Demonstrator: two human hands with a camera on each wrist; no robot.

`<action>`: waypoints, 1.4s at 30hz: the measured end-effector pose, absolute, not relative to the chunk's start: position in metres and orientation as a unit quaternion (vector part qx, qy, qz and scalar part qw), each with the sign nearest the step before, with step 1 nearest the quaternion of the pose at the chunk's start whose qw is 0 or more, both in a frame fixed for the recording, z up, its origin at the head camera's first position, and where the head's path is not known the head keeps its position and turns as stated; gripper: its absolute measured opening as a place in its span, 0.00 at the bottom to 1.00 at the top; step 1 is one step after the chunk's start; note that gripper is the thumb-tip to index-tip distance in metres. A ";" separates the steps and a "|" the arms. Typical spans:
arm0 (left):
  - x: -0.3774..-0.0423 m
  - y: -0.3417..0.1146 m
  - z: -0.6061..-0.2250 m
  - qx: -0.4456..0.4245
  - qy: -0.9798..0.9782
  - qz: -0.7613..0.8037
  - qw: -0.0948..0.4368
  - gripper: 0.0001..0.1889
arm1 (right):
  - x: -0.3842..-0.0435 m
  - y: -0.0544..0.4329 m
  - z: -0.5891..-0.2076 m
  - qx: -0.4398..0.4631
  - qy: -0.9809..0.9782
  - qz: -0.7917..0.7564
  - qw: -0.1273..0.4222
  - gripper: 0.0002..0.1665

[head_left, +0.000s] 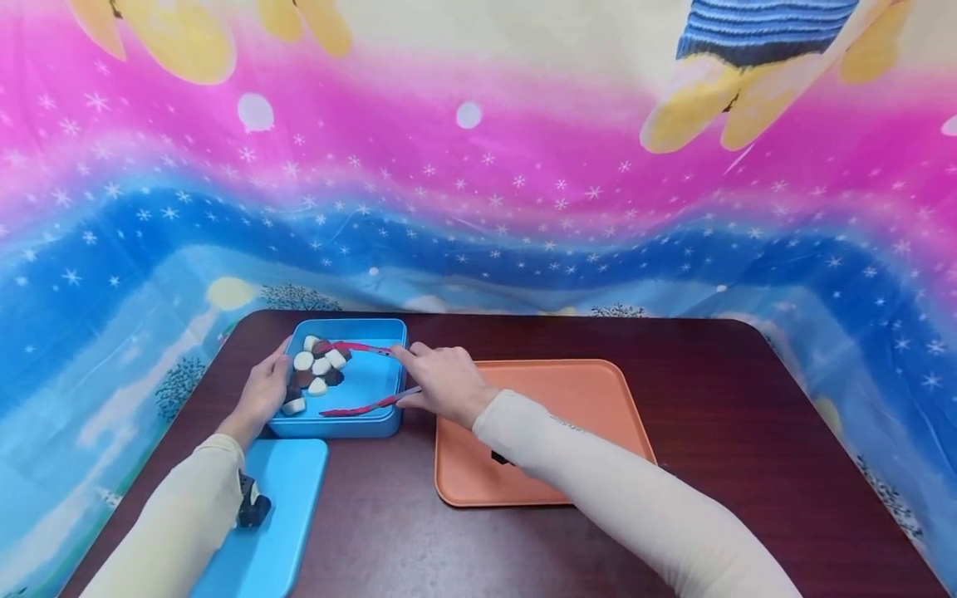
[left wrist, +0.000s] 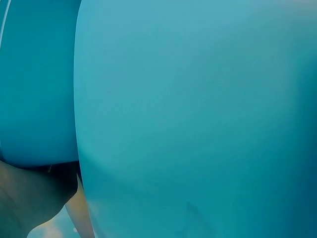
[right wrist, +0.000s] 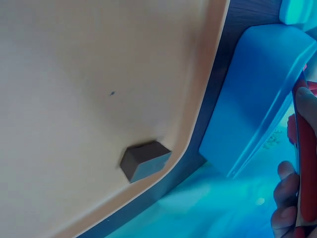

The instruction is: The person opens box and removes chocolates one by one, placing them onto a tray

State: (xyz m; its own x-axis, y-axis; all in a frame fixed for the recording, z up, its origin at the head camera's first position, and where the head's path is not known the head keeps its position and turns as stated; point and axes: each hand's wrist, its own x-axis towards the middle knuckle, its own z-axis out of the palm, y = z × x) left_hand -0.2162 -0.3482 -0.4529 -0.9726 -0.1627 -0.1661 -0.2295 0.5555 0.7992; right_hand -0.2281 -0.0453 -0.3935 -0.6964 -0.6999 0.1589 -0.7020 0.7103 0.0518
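My right hand (head_left: 449, 382) grips a pair of red-and-grey tongs (head_left: 360, 407) by their handles. Their two arms stand spread inside a blue box (head_left: 385, 425), one over the pieces and one near the front wall. Several small white and dark brown blocks (head_left: 320, 365) lie loose in the left part of the box. Against the box's left outer wall rests my left hand (head_left: 262, 386), its fingers running along the side. In the right wrist view, curled fingers (right wrist: 286, 191) show beside the tongs' red handle (right wrist: 308, 163).
An orange tray (head_left: 538, 378) lies right of the box, partly under my right forearm. One dark block (right wrist: 144, 161) sits near its rim. A blue lid (head_left: 287, 490) lies in front of the box, under my left sleeve. A patterned cloth hangs behind the brown table (head_left: 396, 515).
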 end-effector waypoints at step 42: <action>-0.213 -0.350 -0.453 -0.103 0.885 0.454 0.021 0.30 | -0.211 -0.089 -0.399 0.440 -0.893 -0.059 0.073 0.29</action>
